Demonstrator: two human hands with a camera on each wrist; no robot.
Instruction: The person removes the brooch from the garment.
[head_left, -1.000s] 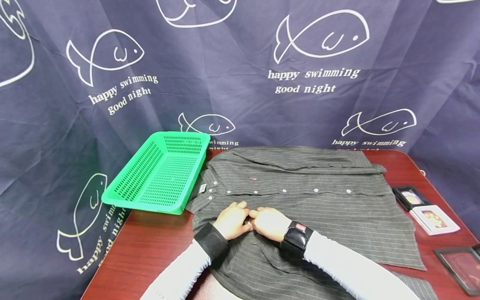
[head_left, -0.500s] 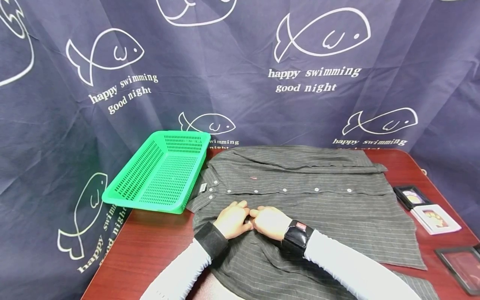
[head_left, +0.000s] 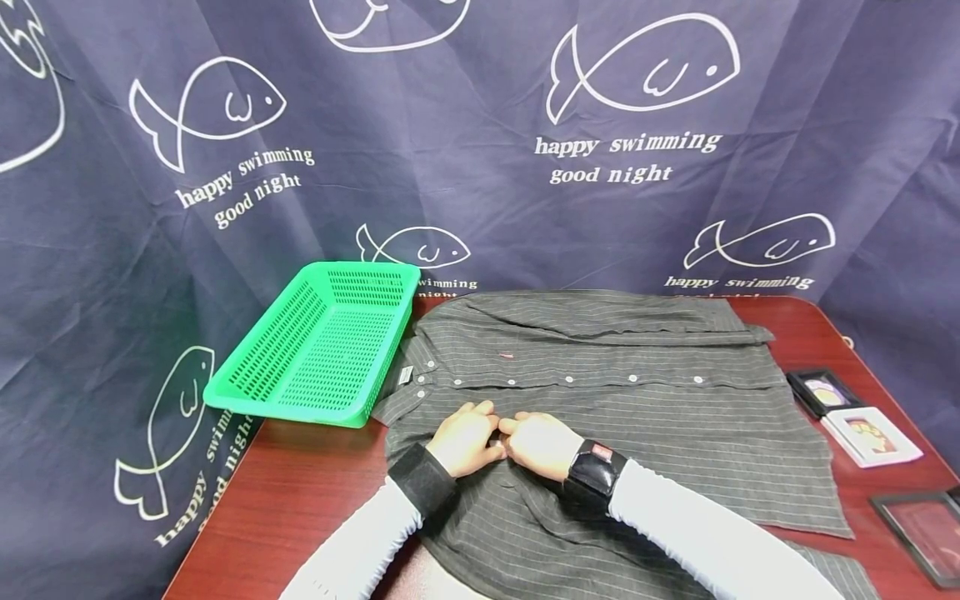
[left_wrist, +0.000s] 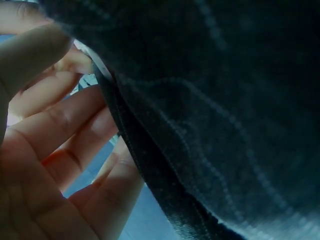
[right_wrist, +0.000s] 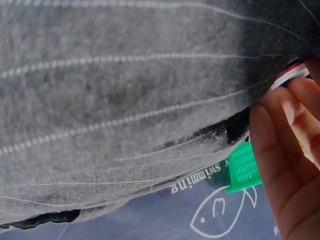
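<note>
A dark grey pinstriped button-up shirt [head_left: 600, 400] lies spread on the table, its collar at the left and a row of white buttons along its front. Both hands meet over its near side, fingertips almost touching. My left hand [head_left: 465, 442] pinches the shirt cloth; the left wrist view shows its fingers [left_wrist: 65, 120] along a cloth edge. My right hand [head_left: 543, 447] pinches the cloth just beside it. Between the fingertips a small white disc like a button [right_wrist: 291, 75] shows in the right wrist view, edge-on and partly covered by fingers.
A green plastic basket [head_left: 390, 358] stands at the left, against the collar. On the right of the red-brown table [head_left: 300, 500] lie a black case [head_left: 813, 387], a white picture card [head_left: 870, 437] and a dark-framed clear panel [head_left: 926, 533]. A fish-print curtain [head_left: 480, 150] hangs behind.
Both hands stay in place with only very slight finger movement. The shirt and the basket have not moved; the head view shifts by a hair.
</note>
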